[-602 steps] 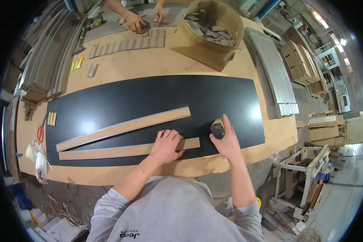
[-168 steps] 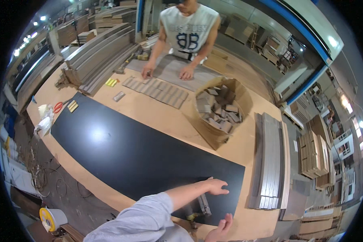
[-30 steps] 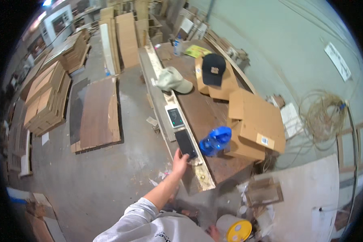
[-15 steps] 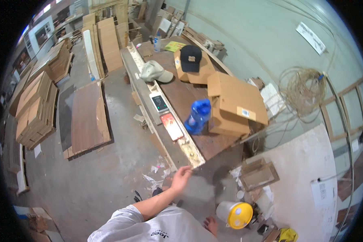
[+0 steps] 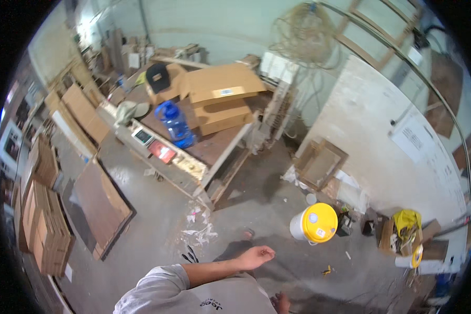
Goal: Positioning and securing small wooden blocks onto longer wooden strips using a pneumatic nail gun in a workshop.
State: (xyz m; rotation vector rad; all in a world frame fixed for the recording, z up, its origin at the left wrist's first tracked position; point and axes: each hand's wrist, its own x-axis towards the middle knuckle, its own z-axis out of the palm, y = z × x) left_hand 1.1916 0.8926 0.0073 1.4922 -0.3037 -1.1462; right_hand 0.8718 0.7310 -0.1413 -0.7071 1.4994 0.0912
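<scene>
My left hand (image 5: 256, 257) is in front of my body, with its forearm crossing from the left. Its fingers are loosely curled together and nothing shows in them. It hangs above the floor, apart from everything. Low in the view, my right hand (image 5: 281, 303) is partly seen beside my shirt; its fingers are too unclear to read. Nearest to the hands stands a white bucket with a yellow lid (image 5: 320, 222), to the right. Paper scraps (image 5: 200, 230) lie on the floor to the left of it.
A workbench (image 5: 222, 170) carries cardboard boxes (image 5: 222, 86), a blue water bottle (image 5: 175, 124), two caps and two phones. Stacked panels (image 5: 44, 225) and a leaning board (image 5: 100, 201) stand left. At right are a wooden frame (image 5: 320, 163), a large white board (image 5: 374, 138) and a box of scrap (image 5: 401, 233).
My view has turned right and moved, so the workbench sits further left and the bucket is more fully seen. My left hand is away from the bench's near corner.
</scene>
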